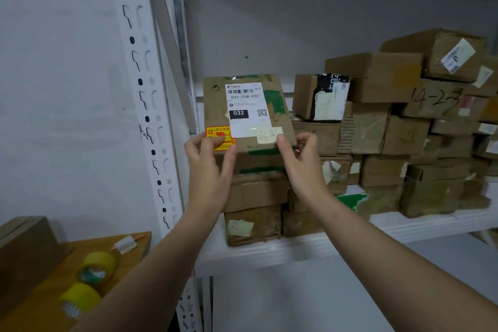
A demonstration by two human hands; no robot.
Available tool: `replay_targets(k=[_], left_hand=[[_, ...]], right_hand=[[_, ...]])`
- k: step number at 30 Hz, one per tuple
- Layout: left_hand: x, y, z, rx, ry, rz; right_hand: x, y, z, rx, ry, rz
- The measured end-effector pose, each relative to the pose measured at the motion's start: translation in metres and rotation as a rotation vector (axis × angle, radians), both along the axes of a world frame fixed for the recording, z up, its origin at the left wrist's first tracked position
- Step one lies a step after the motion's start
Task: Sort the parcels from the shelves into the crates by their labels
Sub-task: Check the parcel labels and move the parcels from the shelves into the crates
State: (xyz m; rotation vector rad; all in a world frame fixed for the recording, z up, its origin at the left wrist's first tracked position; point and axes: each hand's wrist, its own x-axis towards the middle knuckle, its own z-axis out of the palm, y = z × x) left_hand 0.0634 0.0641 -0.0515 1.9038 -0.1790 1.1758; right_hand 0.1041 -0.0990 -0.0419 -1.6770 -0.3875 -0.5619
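Both hands on the top parcel point(280, 113) of the left stack on the shelf point(296, 248), tilted twd me. L hand point(213, 159) pinches lower-left corner, thumb over orange sticker point(218, 132); R hand point(299, 162) pinches lower-right, thumb on handwritten note point(269, 135). Label point(248, 108) reads 032. Progress: early imo. Many other boxes point(377, 129) on shelf, no crates in view, so sorted count unknown.

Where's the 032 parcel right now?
Head view, centre: the 032 parcel is at the left end of the shelf, above the leftmost stack of boxes, gripped at its lower corners by the left hand and right hand.
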Motion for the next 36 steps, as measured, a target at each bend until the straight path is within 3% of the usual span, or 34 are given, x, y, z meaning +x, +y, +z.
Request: replay_targets(k=[8, 12, 18, 36], left_hand=[[-0.034, -0.007, 0.003, -0.325, -0.123, -0.117], [-0.059, -0.014, -0.003, -0.27, -0.068, -0.189], [-0.09, -0.039, -0.01, -0.374, 0.061, -0.248], [-0.143, -0.102, -0.042, -0.422, 0.044, -0.222]], right_hand=[[-0.026, -0.009, -0.018, 0.139, 0.004, 0.243], [-0.042, -0.024, -0.023, 0.045, -0.013, 0.31], [-0.067, -0.051, -0.023, 0.168, -0.036, 0.347], [-0.116, -0.109, -0.048, 0.246, -0.006, 0.392]])
